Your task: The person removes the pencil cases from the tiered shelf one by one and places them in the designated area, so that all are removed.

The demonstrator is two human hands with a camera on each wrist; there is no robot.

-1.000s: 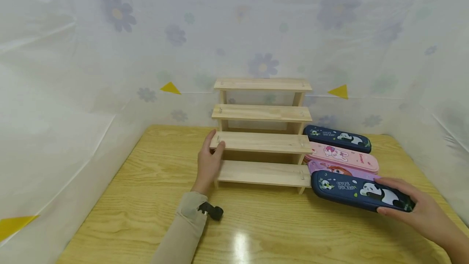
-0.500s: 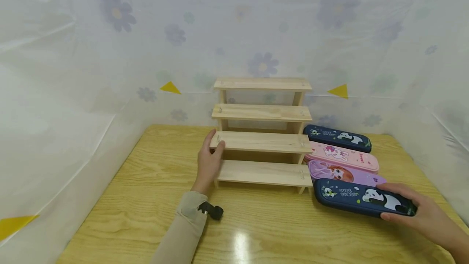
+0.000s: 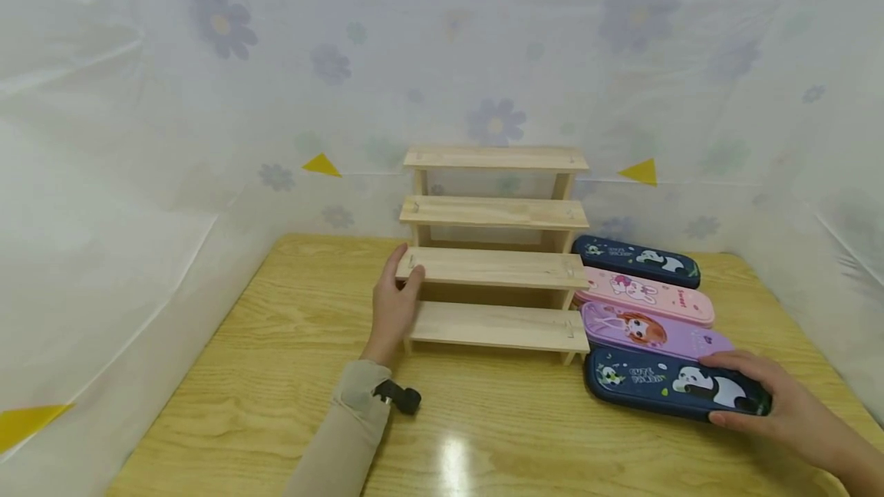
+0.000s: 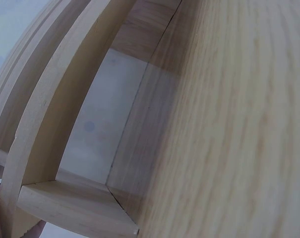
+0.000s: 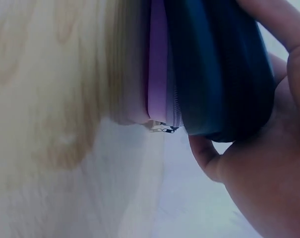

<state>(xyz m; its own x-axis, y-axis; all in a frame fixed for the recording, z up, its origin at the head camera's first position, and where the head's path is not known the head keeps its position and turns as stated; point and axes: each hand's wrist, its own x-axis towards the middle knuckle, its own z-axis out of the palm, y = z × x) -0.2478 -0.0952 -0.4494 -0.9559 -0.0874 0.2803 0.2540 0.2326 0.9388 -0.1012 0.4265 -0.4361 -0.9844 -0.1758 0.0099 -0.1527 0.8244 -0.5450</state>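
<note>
With fingers along one side and thumb on the other, my left hand point(image 3: 395, 313) grips the left end of a board on the stepped wooden shelf point(image 3: 493, 267). My right hand point(image 3: 783, 397) holds the right end of a navy panda pencil case point(image 3: 631, 383), thumb near its lower edge and fingers over the top. This case lies in front of a purple pencil case point(image 3: 608, 324) with a girl's picture. In the right wrist view, the navy case point(image 5: 224, 74) is beside the purple case point(image 5: 158, 74), whose zip pulls show. Whether the navy case touches the table is unclear.
A pink bunny pencil case point(image 3: 659, 296) and another navy panda case point(image 3: 635, 259) lie behind the purple one, right of the shelf. All stand on a wood-grain table point(image 3: 276, 374). White flowered sheeting point(image 3: 449, 44) encloses the back and sides.
My right hand has brought the navy pencil case down and toward me, uncovering more of the purple case, then slightly left. The left hand and shelf have not moved.
</note>
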